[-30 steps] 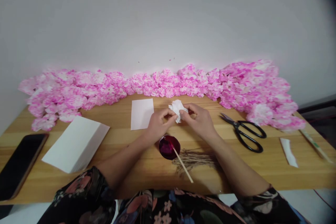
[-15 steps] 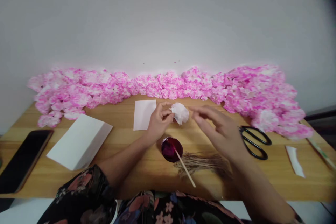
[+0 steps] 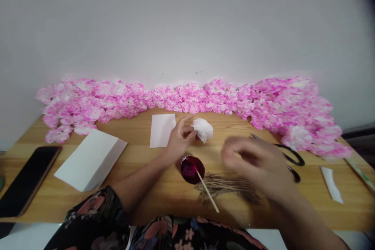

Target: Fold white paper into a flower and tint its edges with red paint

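Observation:
My left hand [image 3: 178, 140] pinches a white crumpled tissue flower [image 3: 203, 129] just above the wooden table [image 3: 140, 172]. My right hand [image 3: 258, 164] is blurred by motion, low over the table between the bundle of brown twine [image 3: 225, 187] and the black scissors [image 3: 288, 158]; its fingers cannot be made out. A small cup of dark red dye [image 3: 191, 169] with a wooden stick [image 3: 207, 191] leaning in it stands right below my left hand.
A long bank of pink paper flowers [image 3: 190, 99] lines the wall. A single white sheet [image 3: 162, 130] and a stack of white tissue [image 3: 90, 160] lie at the left, a black phone [image 3: 27, 179] at the far left edge, a white scrap [image 3: 331, 183] at the right.
My right hand let go of the white flower and swept right and toward me, down over the twine. The left hand keeps the flower in place.

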A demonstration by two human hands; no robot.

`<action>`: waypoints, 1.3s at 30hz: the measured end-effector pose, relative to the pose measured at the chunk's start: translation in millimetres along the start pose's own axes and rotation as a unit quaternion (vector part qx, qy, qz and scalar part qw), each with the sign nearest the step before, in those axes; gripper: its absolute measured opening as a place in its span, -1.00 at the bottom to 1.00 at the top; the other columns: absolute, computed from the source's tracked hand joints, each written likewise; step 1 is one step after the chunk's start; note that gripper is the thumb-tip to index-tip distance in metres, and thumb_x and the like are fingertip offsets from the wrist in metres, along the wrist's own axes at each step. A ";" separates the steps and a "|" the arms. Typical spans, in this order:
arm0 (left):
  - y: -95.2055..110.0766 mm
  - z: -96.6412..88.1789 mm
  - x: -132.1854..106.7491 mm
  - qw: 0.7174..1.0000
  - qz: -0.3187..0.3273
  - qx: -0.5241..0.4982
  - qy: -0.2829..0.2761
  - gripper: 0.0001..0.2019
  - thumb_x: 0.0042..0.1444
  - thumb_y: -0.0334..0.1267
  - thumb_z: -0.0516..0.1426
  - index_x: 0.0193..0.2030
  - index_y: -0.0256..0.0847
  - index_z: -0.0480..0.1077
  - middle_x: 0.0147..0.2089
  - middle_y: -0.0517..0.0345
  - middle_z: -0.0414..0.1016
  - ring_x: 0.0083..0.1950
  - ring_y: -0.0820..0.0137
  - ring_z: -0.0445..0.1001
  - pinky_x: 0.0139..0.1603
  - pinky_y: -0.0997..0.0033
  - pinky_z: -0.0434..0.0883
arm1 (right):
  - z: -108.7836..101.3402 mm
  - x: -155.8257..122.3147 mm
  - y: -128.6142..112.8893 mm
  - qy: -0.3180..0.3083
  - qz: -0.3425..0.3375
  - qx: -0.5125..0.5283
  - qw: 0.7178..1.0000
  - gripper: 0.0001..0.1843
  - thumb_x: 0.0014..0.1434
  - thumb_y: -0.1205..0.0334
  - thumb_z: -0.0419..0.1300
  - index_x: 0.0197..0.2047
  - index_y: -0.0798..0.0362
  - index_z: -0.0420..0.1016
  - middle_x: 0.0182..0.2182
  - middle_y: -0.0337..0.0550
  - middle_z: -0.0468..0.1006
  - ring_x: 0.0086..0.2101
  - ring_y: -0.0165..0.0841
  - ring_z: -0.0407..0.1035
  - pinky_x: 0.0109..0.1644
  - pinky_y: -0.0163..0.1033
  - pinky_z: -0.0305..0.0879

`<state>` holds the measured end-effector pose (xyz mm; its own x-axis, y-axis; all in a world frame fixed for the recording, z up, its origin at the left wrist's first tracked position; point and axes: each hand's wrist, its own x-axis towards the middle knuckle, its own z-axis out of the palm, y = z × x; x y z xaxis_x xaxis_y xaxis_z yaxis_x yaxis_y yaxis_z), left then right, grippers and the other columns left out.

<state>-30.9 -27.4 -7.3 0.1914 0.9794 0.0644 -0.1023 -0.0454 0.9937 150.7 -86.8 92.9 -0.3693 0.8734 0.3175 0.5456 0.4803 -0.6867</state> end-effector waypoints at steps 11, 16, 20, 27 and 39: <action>6.0 1.5 -5.7 0.985 0.061 0.162 -0.010 -0.53 0.13 -0.39 0.12 0.20 -0.16 0.23 -0.29 0.17 0.60 -0.15 0.40 0.56 -0.02 0.40 0.41 | 48.0 19.7 54.3 0.075 -0.034 -0.217 0.973 -0.82 0.27 0.26 0.10 -0.24 0.09 0.53 -0.36 -0.06 0.54 -0.31 -0.27 0.42 -0.27 -0.23 0.28; 1.7 1.7 -5.3 0.986 0.069 0.152 0.003 -0.66 0.15 -0.38 0.10 0.09 -0.17 0.29 -0.20 0.13 0.60 -0.19 0.41 0.57 -0.11 0.43 0.43 | 47.3 22.4 61.8 0.087 0.080 -0.053 0.992 -0.85 0.20 0.25 0.15 -0.26 0.05 0.56 -0.40 -0.17 0.59 -0.46 -0.38 0.39 -0.39 -0.29 0.24; -1.6 -0.2 -3.0 0.979 0.102 0.178 -0.005 -0.90 0.16 -0.39 0.07 -0.25 -0.21 0.41 -0.29 0.14 0.58 -0.28 0.42 0.55 -0.20 0.46 0.44 | 49.5 24.7 67.5 0.084 0.160 0.077 0.980 -0.81 0.16 0.18 0.16 -0.28 0.04 0.59 -0.35 -0.17 0.64 -0.41 -0.35 0.45 -0.34 -0.29 0.30; 2.8 0.9 -1.9 0.972 0.112 0.207 -0.003 -0.88 0.11 -0.36 0.15 -0.23 -0.23 0.51 -0.27 0.11 0.62 -0.29 0.42 0.53 -0.22 0.47 0.43 | 52.6 23.5 64.6 0.059 0.158 0.129 0.977 -0.72 0.20 0.09 0.14 -0.22 0.05 0.60 -0.34 -0.14 0.64 -0.35 -0.32 0.48 -0.25 -0.26 0.35; -0.1 1.2 0.3 0.974 0.086 0.208 -0.006 -0.91 0.11 -0.31 0.17 -0.33 -0.22 0.52 -0.34 0.16 0.59 -0.34 0.44 0.50 -0.24 0.46 0.40 | 54.7 23.6 67.6 0.065 0.137 0.102 0.983 -0.76 0.19 0.17 0.15 -0.15 0.02 0.59 -0.24 -0.13 0.65 -0.30 -0.32 0.51 -0.21 -0.22 0.39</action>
<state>-29.7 -27.4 -7.2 0.2188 0.9478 0.2319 0.2697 -0.2871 0.9191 137.6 -38.1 18.2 -0.1226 0.9771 0.1742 0.4439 0.2110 -0.8709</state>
